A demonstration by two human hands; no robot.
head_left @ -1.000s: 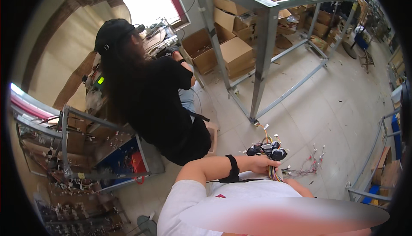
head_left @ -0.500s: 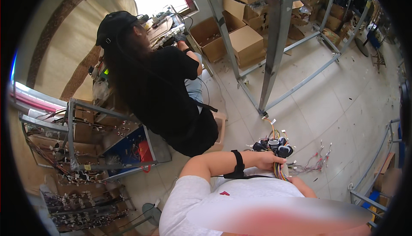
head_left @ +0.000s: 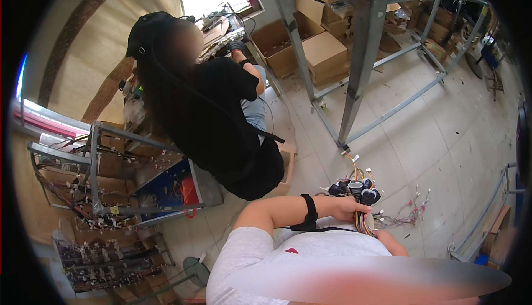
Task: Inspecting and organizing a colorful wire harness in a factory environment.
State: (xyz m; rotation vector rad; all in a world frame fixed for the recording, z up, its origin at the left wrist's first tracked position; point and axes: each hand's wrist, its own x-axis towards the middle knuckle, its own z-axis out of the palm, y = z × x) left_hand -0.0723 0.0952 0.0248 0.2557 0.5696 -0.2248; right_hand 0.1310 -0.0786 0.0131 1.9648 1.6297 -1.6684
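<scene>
My left hand (head_left: pixel 348 208) is closed around a wire harness (head_left: pixel 363 223), a bundle of many-coloured wires held in front of my chest. Black and grey plug connectors (head_left: pixel 366 195) cluster above its fingers, and small white plugs on thin wires stick out past them. More thin wires (head_left: pixel 409 211) with red and white ends spread to the right of the bundle. Of my right arm only a short stretch of skin (head_left: pixel 391 243) shows at the edge of my shirt, just below the harness. The fingers of my right hand are hidden.
A co-worker (head_left: pixel 221 122) in black sits on a stool (head_left: pixel 286 163) at a bench ahead left. A metal frame (head_left: pixel 360 72) stands ahead right, near cardboard boxes (head_left: pixel 325 55). To the left are a rack hung with wires (head_left: pixel 94 166) and a blue bin (head_left: pixel 166 188).
The co-worker's head has turned a little away from the bench. The whole view has shifted slightly. My left hand keeps its hold on the wire harness.
</scene>
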